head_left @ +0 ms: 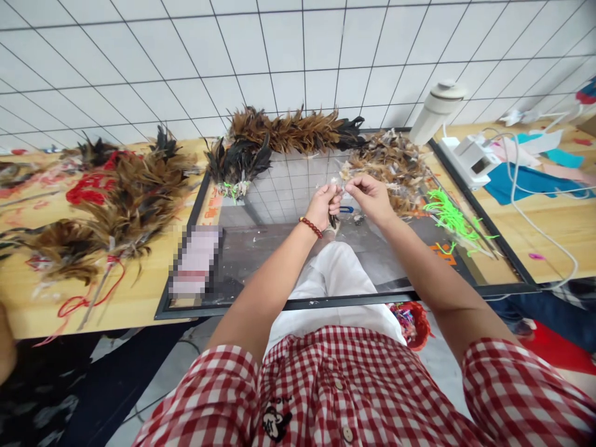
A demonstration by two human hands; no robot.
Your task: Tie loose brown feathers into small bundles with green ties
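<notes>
Wall [279, 49]: white square tiles w/ dark grout, fills whole top, well beyond the hand. Light bright & even, no hard shadows. Bench [559, 230]: pale wood, runs left to right under and either side of the hand. Black-framed mirror panel [288, 186] lies flat on bench just below the hand, reflecting the tile grid. White cylinder-shaped appliance [435, 112] stands up-right of the hand near wall, white box [470, 158] beside it, white cable [535, 217] trailing across bench far right. Floor [153, 379]: pale grey, seen below bench edge, lower left of the hand.
</notes>
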